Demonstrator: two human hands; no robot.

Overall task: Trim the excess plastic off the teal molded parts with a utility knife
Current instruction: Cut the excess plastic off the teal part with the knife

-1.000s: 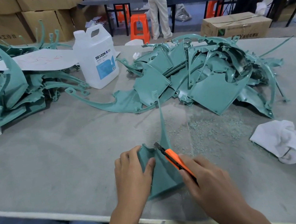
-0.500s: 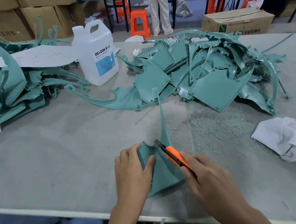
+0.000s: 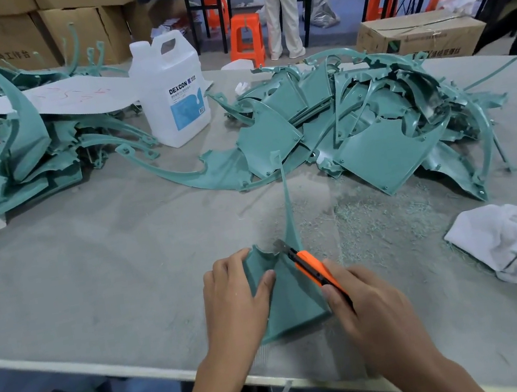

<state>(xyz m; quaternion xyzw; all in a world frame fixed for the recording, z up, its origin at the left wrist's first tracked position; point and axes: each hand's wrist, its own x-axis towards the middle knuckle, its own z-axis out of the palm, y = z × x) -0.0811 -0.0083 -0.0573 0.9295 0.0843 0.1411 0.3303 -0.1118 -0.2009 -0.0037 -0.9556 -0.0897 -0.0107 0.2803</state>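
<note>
A teal molded part (image 3: 291, 301), a fan-shaped panel with a long thin tail pointing away from me, stands near the table's front edge. My left hand (image 3: 234, 300) grips its left edge, thumb pressed on the panel face. My right hand (image 3: 373, 309) holds an orange utility knife (image 3: 317, 271), whose blade tip rests at the part's notched upper edge. A large heap of teal parts (image 3: 375, 131) lies behind on the right. Another heap (image 3: 6, 156) fills the left side.
A white DEXCON jug (image 3: 172, 91) stands between the heaps, beside a white sheet (image 3: 68, 96). A crumpled white rag (image 3: 511, 255) lies at the right. Teal shavings (image 3: 379, 224) litter the grey table (image 3: 94, 270). Cardboard boxes, orange stools and a standing person are beyond.
The knife has slid slightly up toward the part's upper notched edge. Both hands keep their grip, and the view has shifted a little.
</note>
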